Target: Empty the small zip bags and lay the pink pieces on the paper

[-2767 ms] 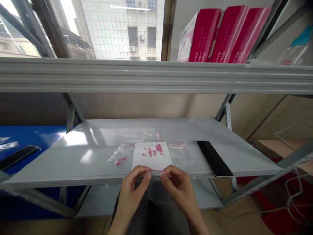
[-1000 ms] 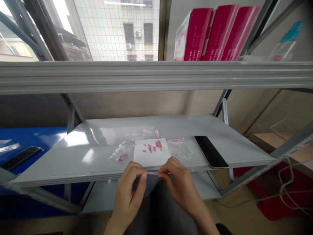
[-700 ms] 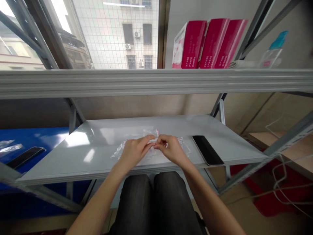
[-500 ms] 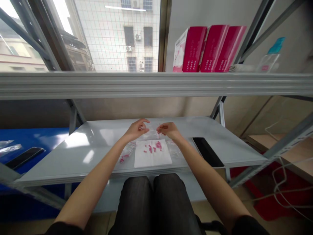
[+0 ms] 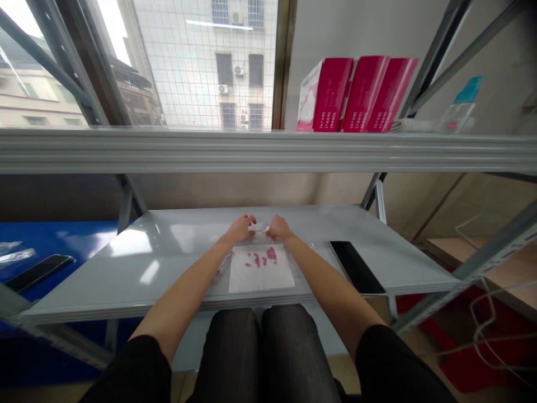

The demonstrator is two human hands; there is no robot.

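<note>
My left hand point(image 5: 241, 229) is at the far side of a white sheet point(image 5: 260, 280), its fingers curved and the thumb apart from them. Clear plastic point(image 5: 259, 237) lies between my two hands, close to the left fingertips. Facing it, my right hand point(image 5: 278, 227) is closed in a pinch. Small pink pieces show just under its fingers, but what exactly the pinch holds is too small to make out. On the sheet are several small pink beads point(image 5: 272, 253), clustered at the upper right and scattered toward the middle.
A dark tablet-like slab point(image 5: 356, 267) lies right of my right forearm on the grey table point(image 5: 176, 246). A phone point(image 5: 39, 271) rests on a blue surface at left. Above the table runs a shelf edge point(image 5: 268, 151) with pink boxes point(image 5: 333, 95) and a blue-capped bottle point(image 5: 464, 106).
Both hands have moved slightly down at the wrists and closer to the plastic. My right hand is now lower, over pink pieces. The camera view has tilted up slightly.
</note>
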